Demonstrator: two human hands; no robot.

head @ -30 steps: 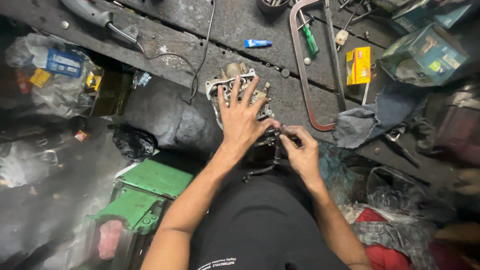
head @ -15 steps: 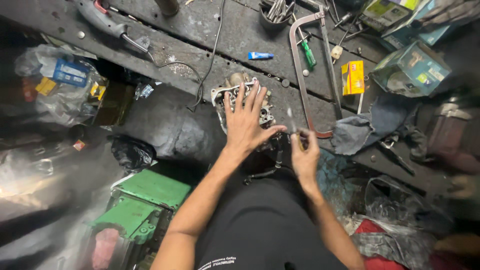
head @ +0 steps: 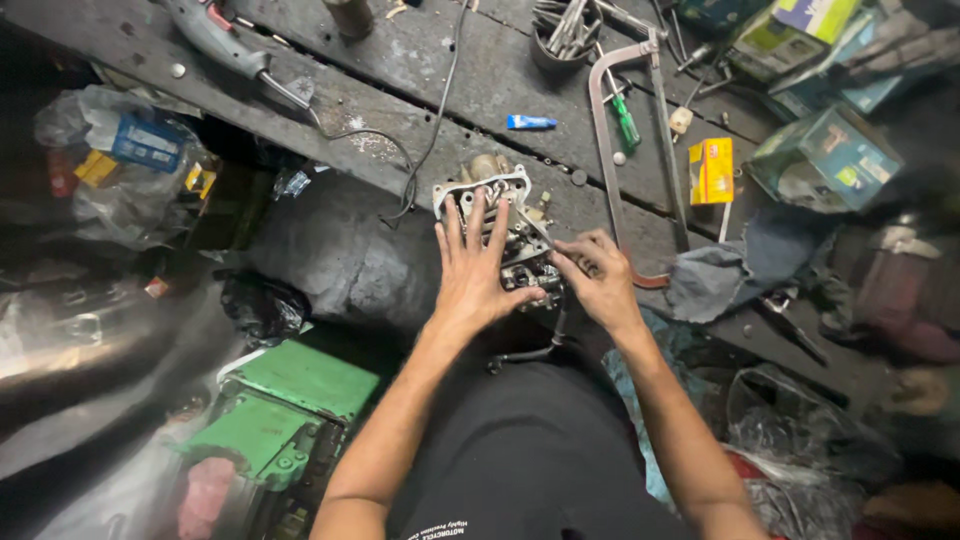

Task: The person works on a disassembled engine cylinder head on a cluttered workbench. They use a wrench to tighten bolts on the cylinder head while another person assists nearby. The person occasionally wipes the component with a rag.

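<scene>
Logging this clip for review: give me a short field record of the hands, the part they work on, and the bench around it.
left hand: flat, fingers spread on metal engine part
right hand: fingertips pinched at the part's right side
surface: dark wooden workbench
nearby tools: hacksaw, green-handled screwdriver, power drill
small items: blue tube, yellow box

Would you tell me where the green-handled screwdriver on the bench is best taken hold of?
Probably by its green handle: the green-handled screwdriver lies flat inside the hacksaw frame, apart from both hands. Coming from above looks best, pinching the handle's two long sides; the frame's bars run close alongside.
</scene>
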